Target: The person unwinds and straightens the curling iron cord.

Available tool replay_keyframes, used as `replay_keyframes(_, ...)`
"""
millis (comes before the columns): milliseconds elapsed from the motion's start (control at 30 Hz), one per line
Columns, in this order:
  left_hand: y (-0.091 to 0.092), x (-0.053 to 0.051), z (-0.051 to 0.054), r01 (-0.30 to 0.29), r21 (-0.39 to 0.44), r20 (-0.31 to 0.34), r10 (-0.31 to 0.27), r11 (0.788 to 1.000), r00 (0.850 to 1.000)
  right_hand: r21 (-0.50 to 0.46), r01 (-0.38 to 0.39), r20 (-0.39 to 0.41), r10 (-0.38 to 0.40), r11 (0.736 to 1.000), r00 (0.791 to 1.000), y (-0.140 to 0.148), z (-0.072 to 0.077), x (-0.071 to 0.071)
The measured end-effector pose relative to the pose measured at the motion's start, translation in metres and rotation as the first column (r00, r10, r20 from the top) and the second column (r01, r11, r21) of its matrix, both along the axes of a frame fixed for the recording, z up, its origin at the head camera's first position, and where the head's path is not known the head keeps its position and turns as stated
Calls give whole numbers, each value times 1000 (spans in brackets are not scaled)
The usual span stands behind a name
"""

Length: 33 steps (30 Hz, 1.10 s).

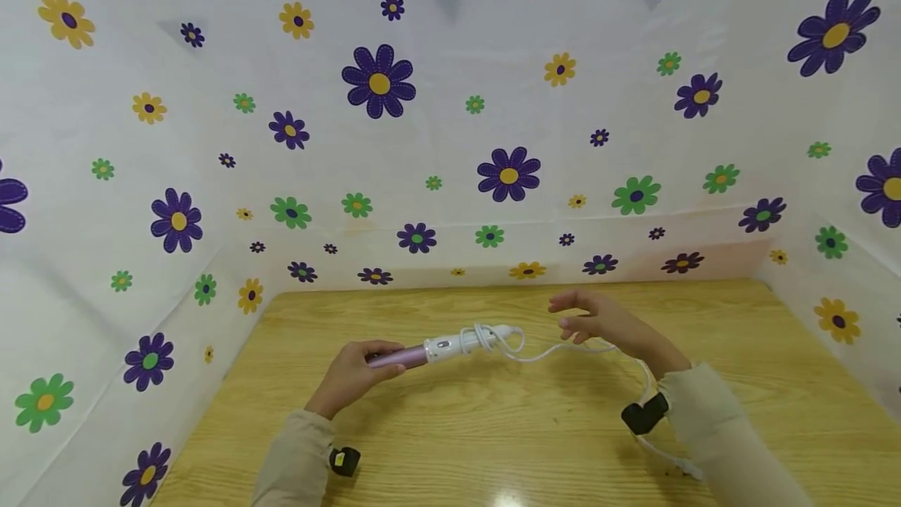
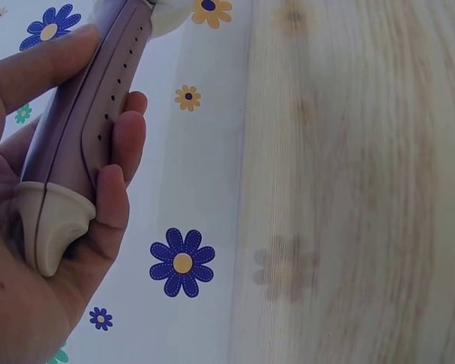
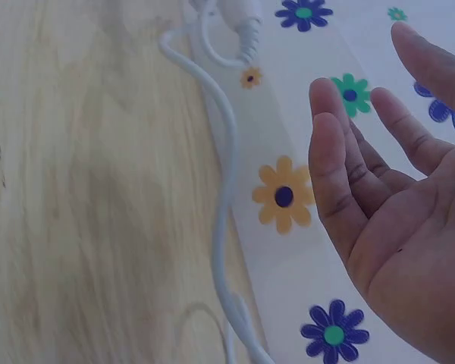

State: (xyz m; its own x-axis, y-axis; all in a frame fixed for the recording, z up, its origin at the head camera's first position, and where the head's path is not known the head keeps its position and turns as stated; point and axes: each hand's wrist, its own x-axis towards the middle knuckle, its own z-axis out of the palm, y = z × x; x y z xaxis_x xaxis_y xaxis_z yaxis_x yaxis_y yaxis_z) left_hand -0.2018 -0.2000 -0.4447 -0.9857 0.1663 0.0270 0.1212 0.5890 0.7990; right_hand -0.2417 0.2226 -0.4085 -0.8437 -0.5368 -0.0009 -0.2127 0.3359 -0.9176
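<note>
My left hand [image 1: 348, 375] grips the purple barrel of a hair curling iron [image 1: 438, 348], holding it above the table with its white handle pointing right. In the left wrist view, fingers and thumb wrap the barrel [image 2: 87, 106], which has a row of small dark dots and a cream tip near the palm. A white cord [image 1: 545, 353] is wound loosely around the handle and trails right. Near that trailing cord my right hand [image 1: 598, 321] is raised, fingers spread and slightly bent. The right wrist view shows nothing in this hand [image 3: 409, 220], and the cord [image 3: 226, 182] lies apart from it.
Under both hands is a wooden table [image 1: 479, 436]. White sheeting with printed flowers [image 1: 450, 139] stands behind it and along both sides. The cord runs past the right wrist to its end [image 1: 686, 466] near the table's front right. Black wrist cameras [image 1: 345, 461] are strapped on both arms.
</note>
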Motion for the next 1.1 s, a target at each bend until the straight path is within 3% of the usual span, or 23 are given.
replay_keyframes(367,1,1,0,11,16,13,-11,1000,1000,-85,-39,91,47,996,995,-32,-20,2)
replay_keyframes(600,1,2,2,28,30,1,-28,999,1000,-23,-19,125,22,1000,992,-37,-35,4)
replay_keyframes(867,0,2,2,30,54,17,-31,998,999,76,-37,61,32,996,998,-45,-44,8)
replay_keyframes(1100,0,2,2,41,92,28,-43,995,999,80,-61,73,56,995,996,-47,-49,9)
